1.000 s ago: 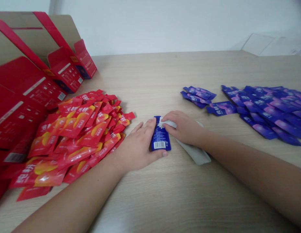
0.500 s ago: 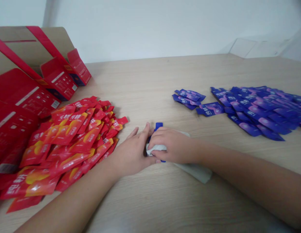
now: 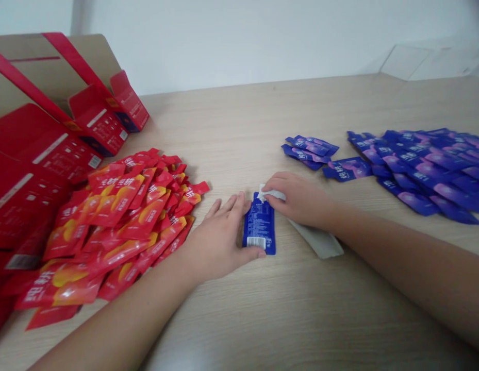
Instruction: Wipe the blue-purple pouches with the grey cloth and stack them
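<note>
A blue pouch point(image 3: 259, 224) with small white print and a barcode lies flat on the table between my hands. My left hand point(image 3: 219, 234) rests at its left side with the fingers stretched out, the thumb over the pouch's lower edge. In my right hand point(image 3: 295, 198) a crumpled white tissue point(image 3: 273, 194) is pinched, touching the pouch's top end. Under my right wrist lies a pale grey flat sheet point(image 3: 318, 240); whether it joins the tissue is hidden.
To my left is a heap of red and yellow pouches point(image 3: 119, 206), with red boxes point(image 3: 49, 149) behind it. Overlapping blue-purple pouches point(image 3: 420, 165) spread out at the right, with a smaller group point(image 3: 311, 149) beside them. A white wall closes off the table's back edge.
My right hand has moved up and right with the tissue, uncovering the pouch's printed face. My left hand stays beside the pouch. The view has shifted slightly.
</note>
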